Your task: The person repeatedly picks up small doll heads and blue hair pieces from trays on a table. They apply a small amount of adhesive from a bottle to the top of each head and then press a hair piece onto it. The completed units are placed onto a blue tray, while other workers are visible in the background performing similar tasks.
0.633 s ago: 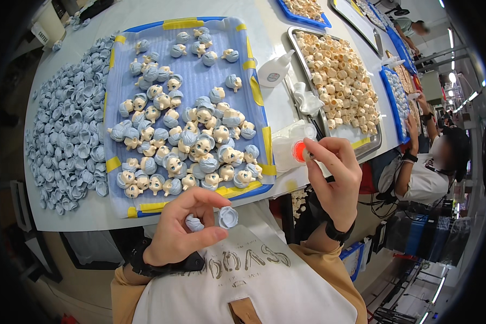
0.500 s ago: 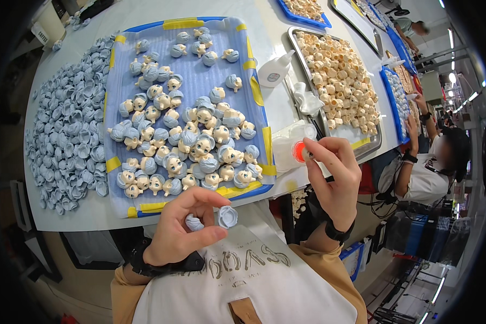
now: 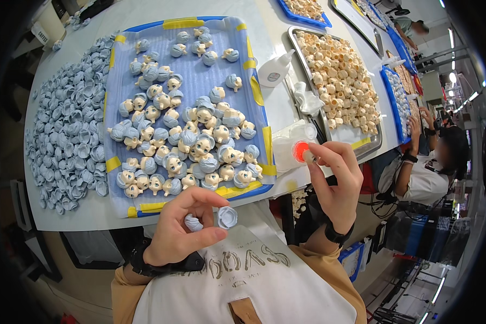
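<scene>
My left hand [image 3: 175, 232] pinches a pale blue doll hair piece [image 3: 228, 217] at its fingertips, its hollow side facing up. A second blue hair piece [image 3: 193, 222] is tucked inside the curled fingers. My right hand [image 3: 337, 181] grips a small cream doll head [image 3: 310, 156] between thumb and fingertips. That head is right at the rim of a small round pot with bright red-orange contents [image 3: 299, 148]; whether it touches them I cannot tell. Beyond my left hand lies a blue tray [image 3: 221, 38] lined with soft sheet and yellow tape, holding many doll heads with blue hair.
Loose blue hair pieces [image 3: 70, 129] form a heap left of the tray. To the right, a metal tray [image 3: 373, 141] holds cream head parts, beside a white squeeze bottle [image 3: 275, 70] and crumpled tissue [image 3: 306, 100]. A co-worker [image 3: 421, 178] sits at the far right.
My right hand has tilted the doll head slightly and shifted it a little lower beside the red pot. My left hand stays in place. The co-worker's hands have moved down.
</scene>
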The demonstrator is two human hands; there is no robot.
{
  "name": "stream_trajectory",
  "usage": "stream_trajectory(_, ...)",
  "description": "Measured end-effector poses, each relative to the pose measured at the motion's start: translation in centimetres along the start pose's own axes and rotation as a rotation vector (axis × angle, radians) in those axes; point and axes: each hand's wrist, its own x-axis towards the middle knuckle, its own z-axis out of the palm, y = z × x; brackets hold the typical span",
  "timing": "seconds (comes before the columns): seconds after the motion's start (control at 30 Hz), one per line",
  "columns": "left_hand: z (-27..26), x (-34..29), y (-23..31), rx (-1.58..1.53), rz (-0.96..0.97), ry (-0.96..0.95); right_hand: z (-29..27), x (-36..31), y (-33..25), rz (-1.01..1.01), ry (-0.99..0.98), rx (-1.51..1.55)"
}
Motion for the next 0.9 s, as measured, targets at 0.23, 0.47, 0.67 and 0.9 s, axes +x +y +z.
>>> stream_trajectory(0.23, 0.2, 0.1, -0.2, -0.032, 0.036, 0.036, 0.2, -0.9, 0.4, 0.014, 0.061, 0.047)
stream_trajectory(0.47, 0.4, 0.3, 0.1, 0.008, 0.075, 0.037, 0.3, -1.3, 0.6, 0.02, 0.096, 0.054)
stream_trajectory(0.67, 0.7, 0.3, 0.1, 0.051, 0.187, 0.037, 0.4, -1.5, 0.2, 0.03, 0.162, 0.136)
stream_trajectory(0.9, 0.9, 0.5, -0.3, 0.079, 0.226, 0.037, 1.9, -1.0, -4.6, -0.2, -0.091, 0.64)
